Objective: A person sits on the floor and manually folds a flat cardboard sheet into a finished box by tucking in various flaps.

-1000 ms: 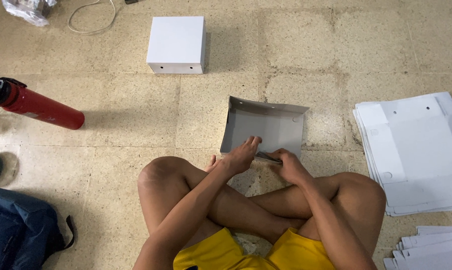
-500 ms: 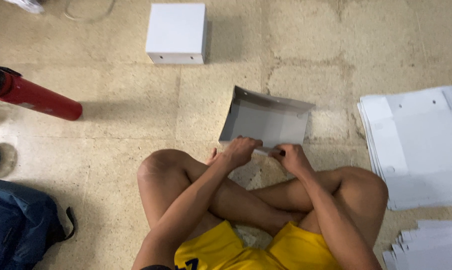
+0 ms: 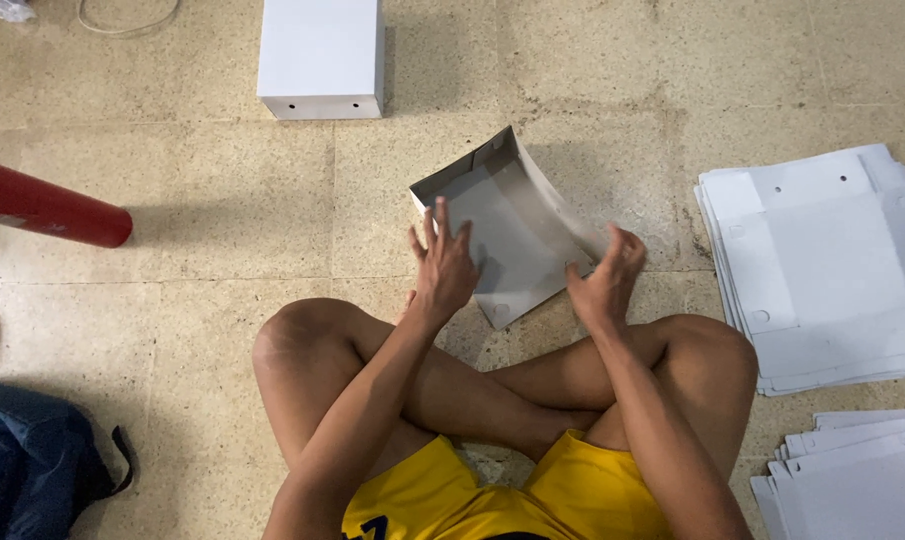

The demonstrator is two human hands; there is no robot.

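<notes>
My left hand [image 3: 442, 265] lies with fingers spread on the inner panel of the half-folded grey cardboard box [image 3: 517, 225], which sits on the tiled floor [image 3: 222, 270] just before my crossed legs. My right hand [image 3: 604, 280] pinches its near right flap. A finished white box [image 3: 320, 55] stands near the floor's far edge; flat blanks [image 3: 822, 260] are stacked at the right edge.
</notes>
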